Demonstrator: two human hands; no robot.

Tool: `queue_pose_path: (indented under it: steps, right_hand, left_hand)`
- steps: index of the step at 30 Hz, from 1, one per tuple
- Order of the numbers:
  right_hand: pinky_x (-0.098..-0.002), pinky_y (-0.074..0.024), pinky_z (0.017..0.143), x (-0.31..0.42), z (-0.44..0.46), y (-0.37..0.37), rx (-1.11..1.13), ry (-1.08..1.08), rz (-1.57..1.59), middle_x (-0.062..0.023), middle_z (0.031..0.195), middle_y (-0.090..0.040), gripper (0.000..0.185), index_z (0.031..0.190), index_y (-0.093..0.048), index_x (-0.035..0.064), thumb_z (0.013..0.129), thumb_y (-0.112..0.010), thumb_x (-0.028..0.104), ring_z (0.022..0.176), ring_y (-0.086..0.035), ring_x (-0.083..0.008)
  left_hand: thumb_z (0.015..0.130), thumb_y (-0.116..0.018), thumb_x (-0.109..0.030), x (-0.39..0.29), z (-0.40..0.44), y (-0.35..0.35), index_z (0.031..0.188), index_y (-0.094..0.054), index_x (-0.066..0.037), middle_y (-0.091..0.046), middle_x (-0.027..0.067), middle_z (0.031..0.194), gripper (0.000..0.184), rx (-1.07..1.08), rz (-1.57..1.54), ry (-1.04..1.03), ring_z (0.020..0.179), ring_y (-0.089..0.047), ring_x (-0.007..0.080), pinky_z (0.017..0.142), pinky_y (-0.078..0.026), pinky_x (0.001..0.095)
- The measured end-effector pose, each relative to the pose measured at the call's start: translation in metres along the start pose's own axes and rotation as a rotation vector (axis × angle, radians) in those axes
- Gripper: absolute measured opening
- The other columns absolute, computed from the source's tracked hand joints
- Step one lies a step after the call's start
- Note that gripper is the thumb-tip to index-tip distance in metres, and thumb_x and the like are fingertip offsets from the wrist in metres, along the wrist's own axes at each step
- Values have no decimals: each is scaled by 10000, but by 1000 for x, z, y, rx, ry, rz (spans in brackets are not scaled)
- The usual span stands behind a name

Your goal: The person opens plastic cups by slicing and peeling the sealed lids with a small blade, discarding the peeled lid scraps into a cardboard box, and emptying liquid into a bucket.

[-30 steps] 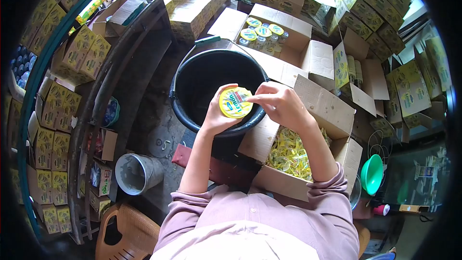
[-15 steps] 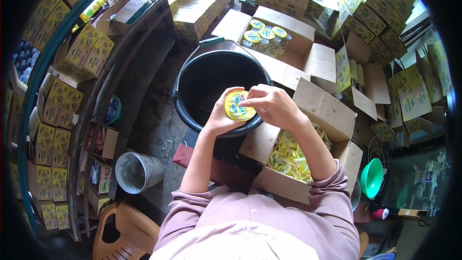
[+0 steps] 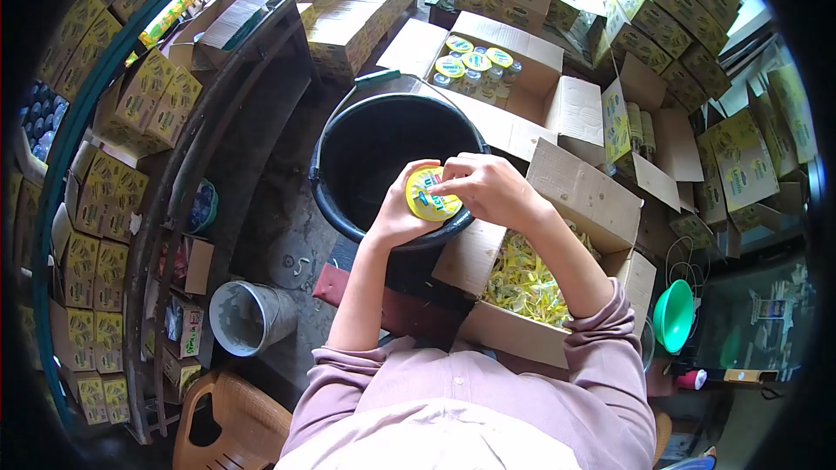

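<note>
Over the near rim of a black bucket [image 3: 383,135], my left hand [image 3: 396,211] is wrapped round a cup with a round yellow lemon label [image 3: 428,195] on top. My right hand [image 3: 484,186] has its fingers bent and pressed to the label's right side; whether it pinches anything is hidden. Right of the bucket, an open carton [image 3: 588,191] holds many yellow wrappers [image 3: 527,283]. Behind it, another open carton [image 3: 535,52] contains several clear cups, some with yellow labels [image 3: 476,62] on top.
A grey pail [image 3: 252,318] stands at the left beside a brown chair [image 3: 231,422]. Stacked yellow cartons [image 3: 348,26] line the back and both sides. A green bowl [image 3: 673,315] is at the right, and a dark wooden shelf [image 3: 252,78] runs along the left.
Since a second ago, my right hand has moved left and down, its fingers now over the label. The labelled cup has shifted slightly right and down in my left hand.
</note>
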State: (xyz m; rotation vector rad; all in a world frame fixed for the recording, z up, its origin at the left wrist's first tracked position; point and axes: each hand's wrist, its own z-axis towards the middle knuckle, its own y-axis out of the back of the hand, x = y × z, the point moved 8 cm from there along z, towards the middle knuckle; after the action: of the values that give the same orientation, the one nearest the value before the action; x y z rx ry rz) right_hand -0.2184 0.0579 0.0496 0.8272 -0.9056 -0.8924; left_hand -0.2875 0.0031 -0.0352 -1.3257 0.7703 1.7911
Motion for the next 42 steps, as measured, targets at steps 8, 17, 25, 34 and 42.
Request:
queue_pose_path:
  steps: [8, 17, 25, 34, 42]
  right_hand:
    - [-315, -484, 714, -12, -7, -2, 115, -39, -98, -27, 823, -574, 263, 866, -674, 158, 671, -595, 1, 786, -578, -198]
    - [-329, -483, 685, -19, -6, -4, 106, 2, -111, -31, 780, -557, 274, 860, -674, 153, 669, -556, -3, 756, -570, -213]
    - [-347, -485, 607, -45, -31, 15, 79, -153, -95, -38, 778, -584, 316, 892, -678, 186, 694, -538, -17, 674, -590, -226]
    - [-309, -443, 514, -34, -97, 40, -377, -391, 135, -99, 670, -563, 187, 836, -665, 93, 746, -552, -24, 568, -546, -215]
    - [-255, -417, 496, 4, -148, -10, -551, -603, 376, -70, 665, -556, 234, 894, -676, 64, 697, -628, -52, 554, -522, -138]
  left_hand:
    - [519, -744, -55, 3, 1, -1, 1136, -447, -37, -555, 89, 1007, 686, 23, 26, 21, 949, -552, 162, 861, -448, 288]
    - [505, -747, -56, 7, 2, 1, 1126, -455, -38, -559, 92, 1011, 686, -13, 68, 12, 949, -557, 168, 865, -445, 287]
    - [512, -766, -53, 5, 5, -2, 1136, -455, -46, -555, 69, 1023, 697, 15, 147, 68, 963, -538, 150, 884, -424, 274]
    - [548, -739, -92, 40, 11, 2, 1092, -458, -15, -599, 142, 924, 618, -4, 534, 197, 895, -604, 252, 812, -467, 308]
    - [713, -587, -126, 67, 29, 17, 1105, -465, -19, -628, 149, 932, 424, 266, 1462, 447, 913, -596, 295, 801, -383, 458]
